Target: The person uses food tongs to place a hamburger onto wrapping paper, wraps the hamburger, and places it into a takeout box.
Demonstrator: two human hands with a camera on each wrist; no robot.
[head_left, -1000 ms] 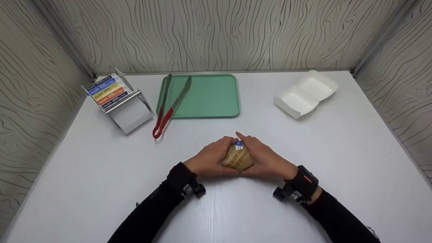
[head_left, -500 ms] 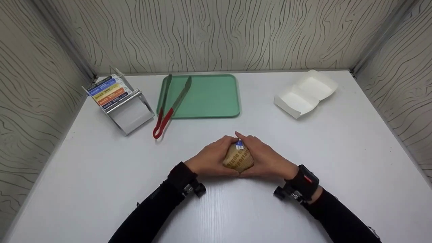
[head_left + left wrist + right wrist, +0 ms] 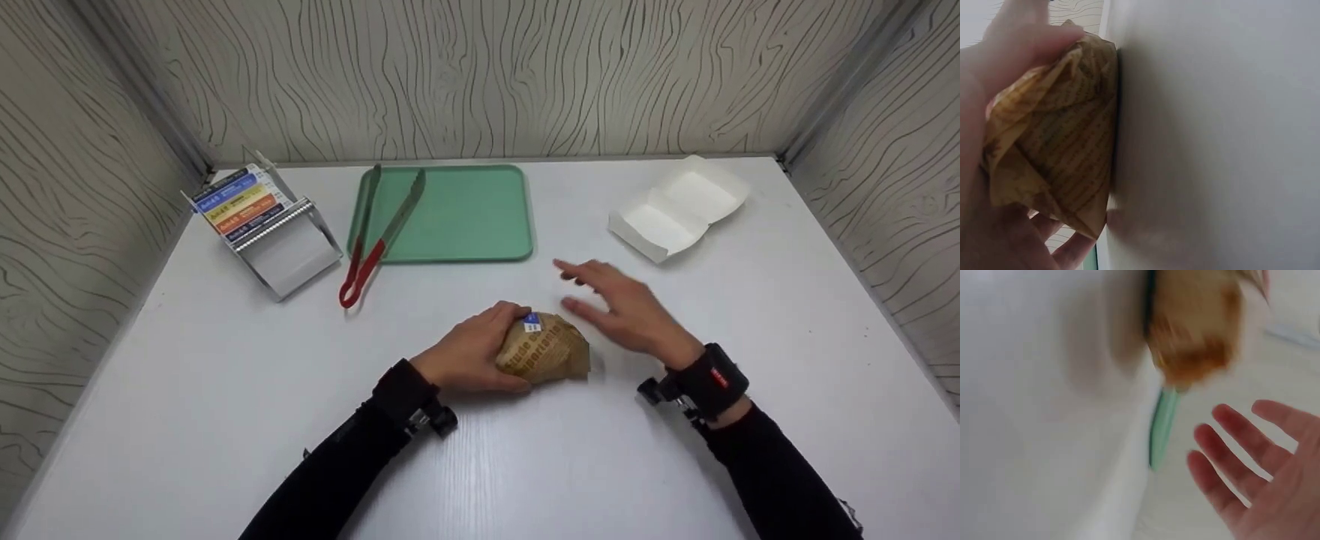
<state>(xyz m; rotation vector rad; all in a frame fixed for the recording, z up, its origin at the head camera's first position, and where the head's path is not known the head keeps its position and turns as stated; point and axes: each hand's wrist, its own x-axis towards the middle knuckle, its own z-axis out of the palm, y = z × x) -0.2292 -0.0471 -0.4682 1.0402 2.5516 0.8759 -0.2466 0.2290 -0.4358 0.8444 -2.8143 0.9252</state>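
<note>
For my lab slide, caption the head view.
Left hand holds a paper-wrapped bundle on a white table, right hand apart from it; red-handled tongs lie partly over a green tray.

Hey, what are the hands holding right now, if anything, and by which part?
The left hand holds the parcel by its left side, thumb on the near edge; the right hand holds nothing.
</note>
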